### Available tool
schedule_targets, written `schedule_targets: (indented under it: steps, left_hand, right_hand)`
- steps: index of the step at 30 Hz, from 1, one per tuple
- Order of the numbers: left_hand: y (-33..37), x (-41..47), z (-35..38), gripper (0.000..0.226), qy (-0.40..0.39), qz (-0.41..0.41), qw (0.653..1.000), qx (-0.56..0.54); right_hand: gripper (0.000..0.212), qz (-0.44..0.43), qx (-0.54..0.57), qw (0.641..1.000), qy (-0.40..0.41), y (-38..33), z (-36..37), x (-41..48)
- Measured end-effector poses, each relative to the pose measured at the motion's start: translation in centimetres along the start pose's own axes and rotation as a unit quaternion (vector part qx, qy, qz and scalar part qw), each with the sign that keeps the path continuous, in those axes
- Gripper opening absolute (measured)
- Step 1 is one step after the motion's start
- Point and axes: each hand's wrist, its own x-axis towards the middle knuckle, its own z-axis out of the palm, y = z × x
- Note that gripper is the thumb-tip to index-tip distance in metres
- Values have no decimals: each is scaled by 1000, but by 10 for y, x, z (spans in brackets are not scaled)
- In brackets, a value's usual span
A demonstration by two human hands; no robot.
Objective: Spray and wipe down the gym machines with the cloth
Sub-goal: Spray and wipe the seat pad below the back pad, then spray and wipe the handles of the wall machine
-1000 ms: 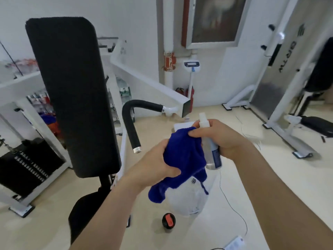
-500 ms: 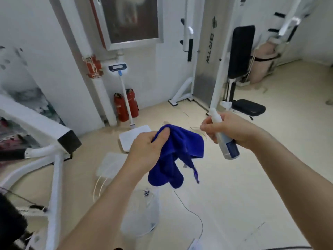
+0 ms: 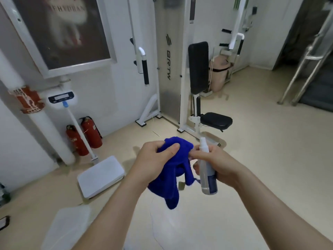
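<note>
**Q:** Floor items, left side?
**A:** Two red fire extinguishers (image 3: 84,137) stand against the wall. A white scale (image 3: 100,175) rests on the floor just beside them.

**Q:** State of the hands?
**A:** The left hand (image 3: 153,159) has fingers and thumb clenched on the blue cloth (image 3: 173,177), which hangs bunched in mid-air between both hands. The right hand (image 3: 219,163) is grasping the spray bottle (image 3: 207,174) (nozzle up, slightly tilted), and its fingertips touch the cloth's edge.

**Q:** Gym machine?
**A:** The white-framed gym machine (image 3: 198,69), with black back pad and seat, stands beyond the hands, well apart from cloth and bottle. A metal railing (image 3: 306,69) is at the far right.
</note>
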Motion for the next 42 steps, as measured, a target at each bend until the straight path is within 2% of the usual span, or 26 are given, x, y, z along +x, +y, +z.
schedule_targets:
  steps: [2,4,6,8,10,12,16,21,22,25,29,34,36,39,42]
  left_hand:
    - [7,49,-8,45,37,6,999,39]
    - [16,96,-16,46,53,4,998,15]
    - [27,133,-23,40,24,3,1000,-10]
    - [35,164,-26,18,-23,-7,998,-57]
    - [41,200,-29,39,-27,-15,996,-83]
    - [49,238,-28,49,18,-5,996,-88]
    - [60,311,-22,37,125,3,987,-99]
    - [60,392,-1,26,188,-5,978,-89]
    - [57,408,5,26,220,-11,971,-97]
    - [56,440,9,47,288,-68,939,-177]
    - [64,485,1,42,354,-100,891,-268]
    - [68,529,-24,26,398,-73,864,-298]
    - [64,552,-40,25,425,-61,851,-302]
    - [47,591,-77,21,484,-27,811,-328]
    - [32,622,-109,26,488,-10,800,-348]
  right_hand:
    - [17,20,50,998,39,-15,-11,43]
    - [27,40,100,992,73,-30,-23,87]
    - [30,46,147,985,72,-46,-34,122]
    - [34,35,188,980,51,-60,-45,149]
    - [45,8,203,979,21,-82,-59,176]
    - [54,-15,195,981,14,-104,-71,201]
    - [62,-39,152,987,14,-128,-99,262]
    - [55,-40,165,985,15,-135,-139,357]
    - [53,-36,160,986,-4,-137,-148,383]
    - [54,-40,140,989,-32,-144,-155,424]
    - [62,-61,81,993,-63,-167,-169,479]
    - [64,-38,108,989,-98,-185,-165,537]
    - [63,-32,105,988,-108,-190,-159,562]
    - [60,-20,118,986,-117,-195,-144,609]
    - [57,-23,116,986,-115,-202,-134,648]
